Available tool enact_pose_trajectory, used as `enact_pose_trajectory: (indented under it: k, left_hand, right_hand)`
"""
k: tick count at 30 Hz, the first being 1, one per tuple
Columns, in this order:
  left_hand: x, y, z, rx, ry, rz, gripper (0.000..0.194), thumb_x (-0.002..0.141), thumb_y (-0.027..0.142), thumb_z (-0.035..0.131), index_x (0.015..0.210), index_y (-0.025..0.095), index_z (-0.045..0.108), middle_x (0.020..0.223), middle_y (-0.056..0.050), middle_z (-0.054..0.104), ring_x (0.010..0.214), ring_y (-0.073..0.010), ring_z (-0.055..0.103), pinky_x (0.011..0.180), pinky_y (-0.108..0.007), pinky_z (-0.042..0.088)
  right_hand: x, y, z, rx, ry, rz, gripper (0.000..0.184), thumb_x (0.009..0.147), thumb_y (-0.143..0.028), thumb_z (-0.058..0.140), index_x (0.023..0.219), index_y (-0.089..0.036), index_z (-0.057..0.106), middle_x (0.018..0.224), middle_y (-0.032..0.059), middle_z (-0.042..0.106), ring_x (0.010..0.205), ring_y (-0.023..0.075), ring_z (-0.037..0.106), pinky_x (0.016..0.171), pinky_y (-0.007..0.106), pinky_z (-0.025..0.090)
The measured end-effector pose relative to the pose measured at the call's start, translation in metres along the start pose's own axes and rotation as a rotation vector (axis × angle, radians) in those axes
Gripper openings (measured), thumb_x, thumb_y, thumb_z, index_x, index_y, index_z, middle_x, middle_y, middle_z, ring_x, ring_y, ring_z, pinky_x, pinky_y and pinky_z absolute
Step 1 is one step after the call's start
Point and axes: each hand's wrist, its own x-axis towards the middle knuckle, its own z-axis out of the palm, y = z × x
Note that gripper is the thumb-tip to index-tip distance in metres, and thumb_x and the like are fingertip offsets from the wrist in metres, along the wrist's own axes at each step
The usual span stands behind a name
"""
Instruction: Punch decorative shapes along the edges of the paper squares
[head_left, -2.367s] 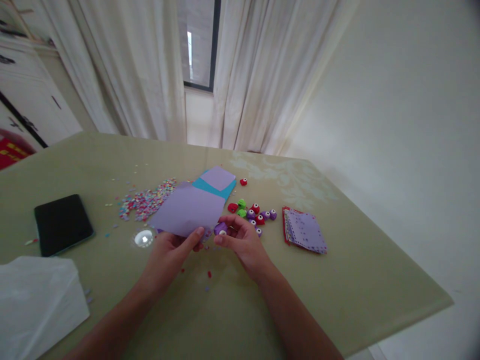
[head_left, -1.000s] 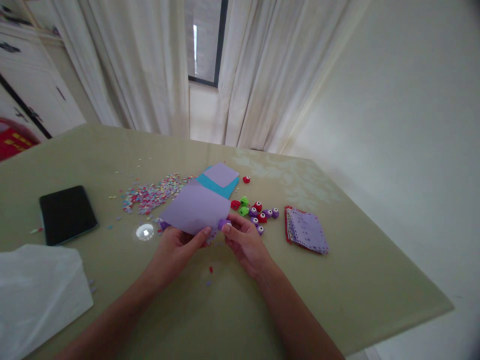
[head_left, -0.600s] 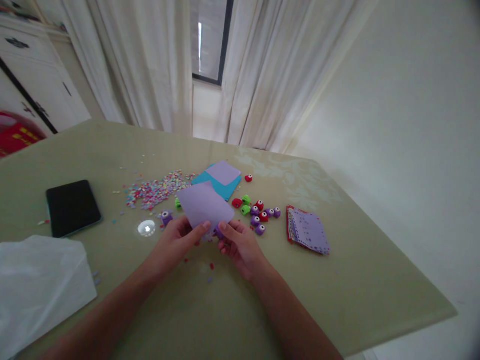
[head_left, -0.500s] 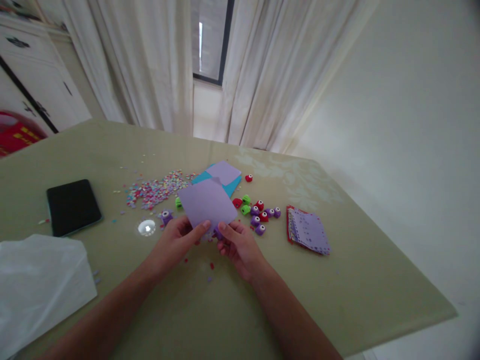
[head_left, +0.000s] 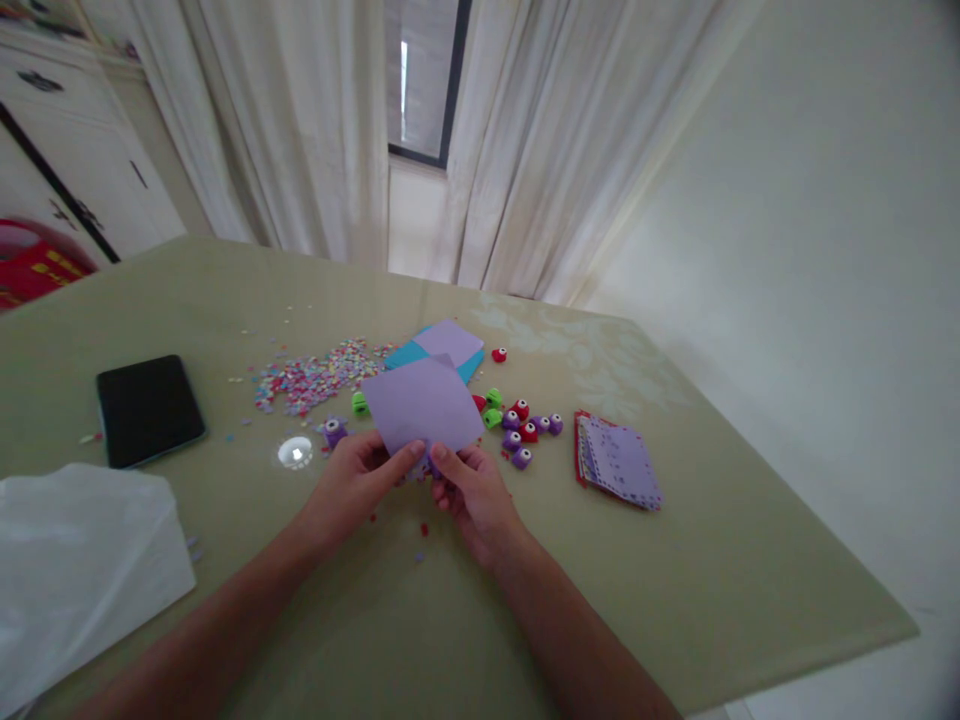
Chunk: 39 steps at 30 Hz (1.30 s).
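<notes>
A plain purple square of paper (head_left: 424, 400) is held tilted over the table. My left hand (head_left: 364, 475) pinches its near left edge, thumb on top. At the near corner my right hand (head_left: 476, 495) is closed round a small purple craft punch (head_left: 430, 462), mostly covered by the fingers and set against the paper's edge. Just beyond the sheet lies a blue envelope (head_left: 409, 352) with a purple card (head_left: 450, 340) on it. Similar one-eyed purple punches (head_left: 511, 440), red punches (head_left: 528, 432) and green punches (head_left: 492, 418) lie right of the paper.
Coloured paper confetti (head_left: 322, 375) is scattered behind my left hand. A black tablet (head_left: 150, 410) and a white sheet (head_left: 90, 570) lie on the left. To the right is a stack of punched cards (head_left: 619, 462). One purple punch (head_left: 333, 432) stands near my left hand.
The purple paper has shifted slightly right and turned a little in my hands. My right hand has moved slightly left along its near edge, with the punch still in it.
</notes>
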Motion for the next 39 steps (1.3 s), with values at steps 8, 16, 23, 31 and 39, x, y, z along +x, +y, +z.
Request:
enact_pose_trajectory:
  k: [8,16,23,31,39]
  left_hand:
    - [-0.001,-0.005,0.001,-0.028,-0.002,-0.007,0.043,0.075,0.06,0.082,0.071,0.018,0.076,0.062,-0.001,0.065,0.059,-0.0166,0.056,0.055,-0.026,0.043]
    - [0.0,-0.005,0.003,-0.036,0.001,-0.018,0.044,0.074,0.061,0.084,0.068,0.019,0.074,0.06,-0.001,0.067,0.057,-0.017,0.058,0.054,-0.026,0.043]
    - [-0.002,-0.007,-0.002,-0.117,0.094,0.066,0.044,0.078,0.062,0.086,0.069,0.02,0.074,0.066,-0.001,0.07,0.06,-0.017,0.06,0.057,-0.026,0.048]
    - [-0.001,-0.013,-0.006,-0.227,0.121,0.094,0.041,0.08,0.058,0.09,0.07,0.02,0.078,0.069,-0.002,0.073,0.062,-0.0163,0.06,0.057,-0.025,0.048]
    - [-0.006,-0.01,-0.008,-0.195,0.133,0.153,0.033,0.082,0.05,0.09,0.069,0.021,0.08,0.067,-0.001,0.074,0.06,-0.0162,0.061,0.056,-0.025,0.049]
  right_hand:
    - [0.001,0.002,0.001,-0.015,0.014,-0.025,0.062,0.054,-0.065,0.104,0.075,-0.017,0.07,0.063,-0.0038,0.062,0.049,0.0074,0.048,0.045,0.021,0.035]
    - [-0.002,0.001,0.001,-0.115,0.023,-0.058,0.06,0.06,-0.067,0.1,0.073,-0.017,0.069,0.056,-0.0053,0.056,0.047,0.0068,0.043,0.043,0.022,0.027]
    - [-0.001,-0.009,-0.002,0.004,0.026,-0.124,0.063,0.061,-0.072,0.098,0.076,-0.018,0.07,0.071,-0.0014,0.067,0.051,0.0059,0.046,0.044,0.02,0.029]
    - [0.017,-0.01,-0.022,-0.205,0.185,-0.238,0.058,0.073,-0.069,0.091,0.097,-0.018,0.079,0.063,-0.0053,0.055,0.051,0.0087,0.041,0.047,0.023,0.027]
    - [0.012,-0.001,-0.019,-0.605,0.079,-0.332,0.035,0.084,-0.05,0.084,0.093,-0.019,0.071,0.074,-0.0012,0.065,0.061,0.0137,0.051,0.056,0.027,0.037]
